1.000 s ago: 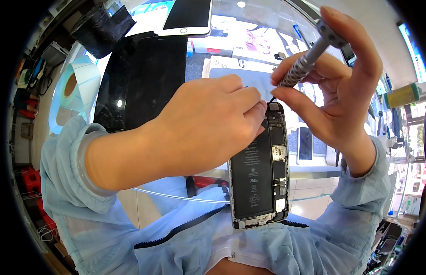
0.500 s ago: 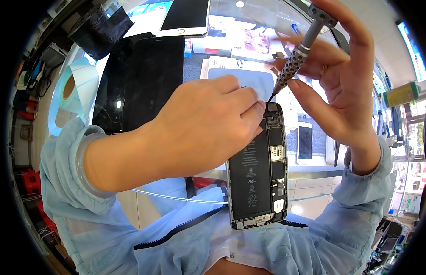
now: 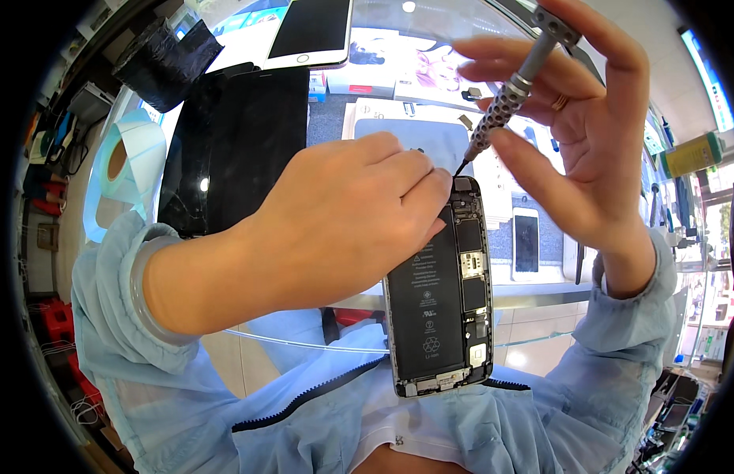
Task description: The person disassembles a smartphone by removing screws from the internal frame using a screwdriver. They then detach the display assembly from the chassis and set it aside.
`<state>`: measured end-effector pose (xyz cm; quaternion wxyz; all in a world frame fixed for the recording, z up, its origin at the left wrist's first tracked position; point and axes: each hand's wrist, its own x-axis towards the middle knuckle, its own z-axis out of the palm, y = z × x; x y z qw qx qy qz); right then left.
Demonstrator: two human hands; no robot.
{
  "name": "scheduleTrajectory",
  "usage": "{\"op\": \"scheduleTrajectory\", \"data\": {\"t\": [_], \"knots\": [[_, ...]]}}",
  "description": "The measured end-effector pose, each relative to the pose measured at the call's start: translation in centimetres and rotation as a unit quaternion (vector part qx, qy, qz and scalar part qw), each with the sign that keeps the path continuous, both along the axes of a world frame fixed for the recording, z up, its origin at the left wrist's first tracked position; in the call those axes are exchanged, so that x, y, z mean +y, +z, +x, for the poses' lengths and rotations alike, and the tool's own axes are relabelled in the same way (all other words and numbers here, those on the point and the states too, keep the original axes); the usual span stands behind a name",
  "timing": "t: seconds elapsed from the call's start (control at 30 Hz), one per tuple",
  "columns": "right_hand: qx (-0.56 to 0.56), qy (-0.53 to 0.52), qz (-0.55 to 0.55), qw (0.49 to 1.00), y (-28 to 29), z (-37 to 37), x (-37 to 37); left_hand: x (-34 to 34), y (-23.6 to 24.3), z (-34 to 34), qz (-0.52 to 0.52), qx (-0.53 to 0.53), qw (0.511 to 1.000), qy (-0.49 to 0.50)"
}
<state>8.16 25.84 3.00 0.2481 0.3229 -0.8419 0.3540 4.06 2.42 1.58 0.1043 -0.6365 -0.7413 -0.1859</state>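
An opened smartphone (image 3: 438, 304), its black battery and circuit board bare, is tilted up in front of my chest. My left hand (image 3: 359, 213) is closed on its upper left edge, covering that corner. In my right hand (image 3: 580, 134) is a silver precision screwdriver (image 3: 505, 103) with a dimpled grip. The index finger rests on its wide cap and the thumb lies against the grip, while the other fingers are spread away. The thin tip points down-left at the phone's top edge, beside my left fingertips. Whether it sits in a screw is too small to tell.
Beyond my hands, a glass counter bears a dark screen panel (image 3: 260, 150), a white phone (image 3: 311, 31), a smaller white phone (image 3: 526, 243) and flat boxes (image 3: 367, 114). At the left stand a roll of pale blue labels (image 3: 130, 162) and a black wrapped bundle (image 3: 165, 63).
The opened phone and my left hand have shifted slightly left, and the screwdriver tip with them. My right hand's spread fingers, blurred before, have moved up along the driver.
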Motion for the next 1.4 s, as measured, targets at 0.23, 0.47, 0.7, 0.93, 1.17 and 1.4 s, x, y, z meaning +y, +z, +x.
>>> {"op": "scheduleTrajectory", "data": {"t": [0.23, 0.47, 0.7, 0.93, 1.17, 1.4], "knots": [[0.055, -0.089, 0.100, 0.989, 0.9, 1.2, 0.1, 0.0, -0.3, 0.1, 0.015, 0.008, 1.000, -0.005], [0.090, -0.013, 0.066, 0.994, 0.5, 0.8, -0.4, 0.1, -0.5, 0.2, 0.036, 0.016, 0.999, -0.008], [-0.054, -0.004, -0.045, 0.998, 1.6, 2.0, -2.6, 0.1, -0.6, 0.0, 0.035, 0.016, 0.999, -0.014], [0.019, -0.038, 0.012, 0.999, 2.5, 2.4, 1.8, 0.0, -0.5, 0.0, 0.018, 0.006, 1.000, -0.014], [0.035, -0.147, 0.033, 0.988, 1.8, 3.5, 4.6, 0.1, -0.2, -0.1, 0.000, 0.010, 1.000, -0.018], [0.029, -0.154, 0.009, 0.988, 1.4, 3.3, 6.1, 0.3, -0.2, 0.2, 0.012, 0.000, 1.000, -0.014]]}}
